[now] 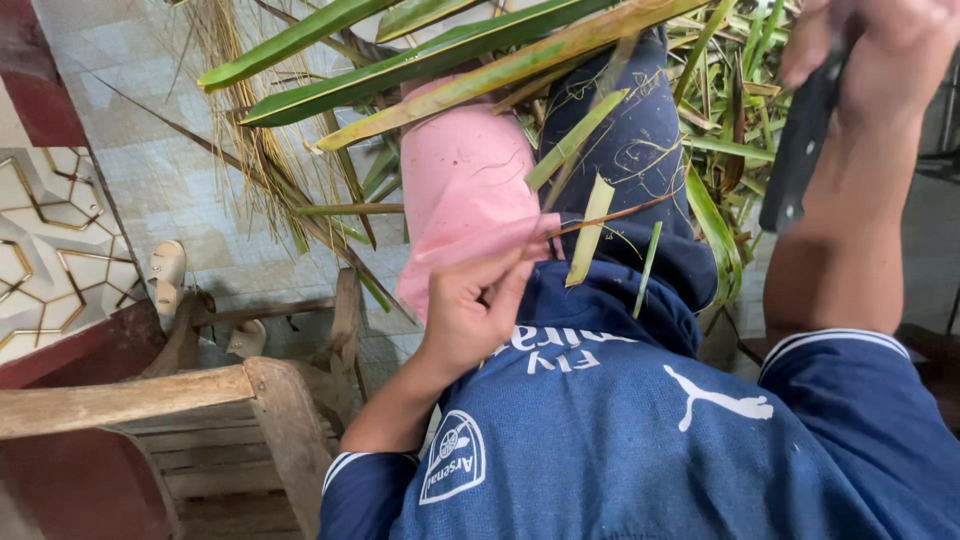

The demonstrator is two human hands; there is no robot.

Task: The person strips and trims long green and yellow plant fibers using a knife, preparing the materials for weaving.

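Observation:
My left hand (472, 305) pinches the near end of a thin brown leaf midrib (608, 215) that runs to the right over my lap. A short strip of green leaf (590, 228) hangs from it. My right hand (868, 45), raised at the top right, is closed on the handle of a dark-bladed knife (798, 150) that points down. A pink cloth (462, 190) lies over my left knee. Long green palm leaves (420, 65) cross above my knees.
A worn wooden chair (200, 400) stands at the lower left. Dry yellow fibres (250, 130) lie on the tiled floor (150, 150). More cut green leaves (735, 110) are heaped by my right knee. A patterned wall panel (45, 240) is at the far left.

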